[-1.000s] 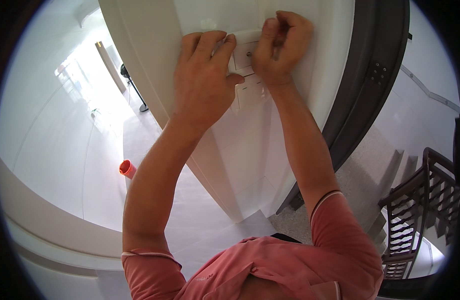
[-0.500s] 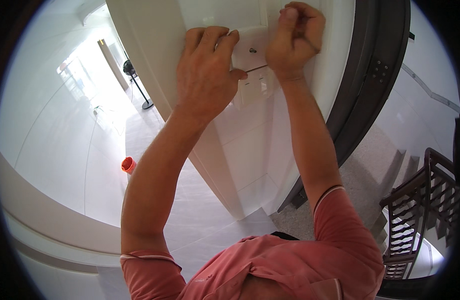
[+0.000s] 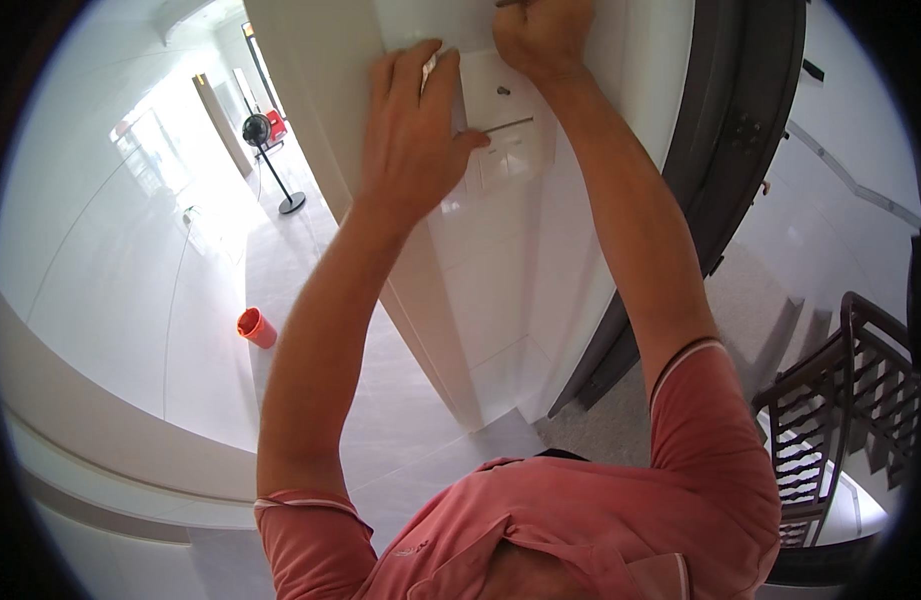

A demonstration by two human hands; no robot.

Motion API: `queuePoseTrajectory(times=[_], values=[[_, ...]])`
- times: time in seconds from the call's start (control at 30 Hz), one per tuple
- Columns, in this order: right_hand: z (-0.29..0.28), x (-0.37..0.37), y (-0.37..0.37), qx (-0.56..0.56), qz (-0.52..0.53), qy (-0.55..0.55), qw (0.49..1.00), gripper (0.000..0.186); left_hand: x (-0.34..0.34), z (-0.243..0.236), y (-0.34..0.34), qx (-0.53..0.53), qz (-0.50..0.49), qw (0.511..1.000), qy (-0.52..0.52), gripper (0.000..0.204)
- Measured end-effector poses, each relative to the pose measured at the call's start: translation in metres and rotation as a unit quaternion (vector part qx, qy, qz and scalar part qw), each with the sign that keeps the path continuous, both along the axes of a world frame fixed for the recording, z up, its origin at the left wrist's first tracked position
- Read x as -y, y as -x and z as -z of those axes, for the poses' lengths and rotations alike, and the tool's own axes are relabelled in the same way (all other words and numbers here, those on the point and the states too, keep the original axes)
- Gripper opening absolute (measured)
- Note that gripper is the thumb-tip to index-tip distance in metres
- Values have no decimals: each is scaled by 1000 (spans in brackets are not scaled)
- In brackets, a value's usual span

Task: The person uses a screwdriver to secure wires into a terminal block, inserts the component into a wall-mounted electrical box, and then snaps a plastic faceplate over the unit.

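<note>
A white wall plate (image 3: 488, 92) with a small dark screw or hole in its face is on the pale wall, just above a switch plate (image 3: 508, 158). Around its left edge curls my left hand (image 3: 410, 140), thumb by the lower edge and fingers bent higher up. Something small and white (image 3: 428, 70) shows between those fingers. My right hand (image 3: 548, 38) is closed above and right of the plate, partly cut off by the upper border. From it pokes a thin dark object (image 3: 510, 3), too cropped to identify.
A dark door frame (image 3: 715, 150) stands to the right, with a staircase railing (image 3: 820, 400) beyond it. At left, a red-orange bucket (image 3: 257, 328) and a black pedestal fan (image 3: 265, 150) stand on the tiled floor (image 3: 390, 370).
My right hand has moved up and left, and a thin dark object now shows at it. My left hand stays by the plate. The view has shifted slightly.
</note>
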State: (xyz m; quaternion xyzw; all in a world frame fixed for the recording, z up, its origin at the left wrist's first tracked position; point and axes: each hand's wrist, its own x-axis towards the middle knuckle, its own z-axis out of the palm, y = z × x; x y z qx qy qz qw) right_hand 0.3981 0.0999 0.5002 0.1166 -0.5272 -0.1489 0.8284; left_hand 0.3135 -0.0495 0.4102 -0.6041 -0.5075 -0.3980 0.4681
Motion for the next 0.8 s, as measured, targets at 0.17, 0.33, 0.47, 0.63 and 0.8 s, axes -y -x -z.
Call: queuePoseTrajectory(times=[0.17, 0.33, 0.47, 0.63, 0.8], values=[[11, 36, 45, 71, -18, -57, 996, 23, 28, 43, -6, 13, 7, 1000, -15, 63], [16, 47, 34, 71, 49, -48, 995, 24, 51, 86, -4, 40, 17, 999, -9, 42], [39, 46, 47, 16, 96, -127, 987, 23, 55, 94, -14, 32, 48, 998, -37, 36], [49, 55, 31, 53, 62, -78, 994, 23, 44, 94, -12, 38, 51, 998, -5, 33], [140, 137, -49, 143, -40, -59, 987, 21, 41, 46, -8, -21, -8, 999, -37, 41]])
